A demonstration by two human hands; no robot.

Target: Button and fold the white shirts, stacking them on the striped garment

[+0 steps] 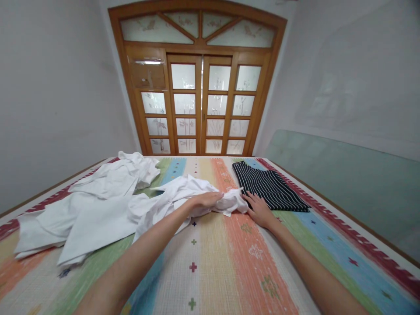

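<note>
A crumpled white garment (pixel 187 192) lies across the middle of the bed, joined or overlapping with more white cloth to the left. My left hand (pixel 206 199) rests on top of its right part, fingers stretched out and flat. At the garment's right end is my right hand (pixel 259 210), fingers apart, its fingertips at the cloth's edge and close to a black garment with white stripes (pixel 269 186). That striped piece lies flat and folded. Both thumbs are hard to make out.
A heap of white clothes (pixel 108 188) spreads over the left side of the bed. Beneath everything is a striped, colourful bedsheet (pixel 213 262). A pale green headboard-like panel (pixel 328 166) runs along the right wall, and wooden glass doors (pixel 200 105) stand beyond the far edge.
</note>
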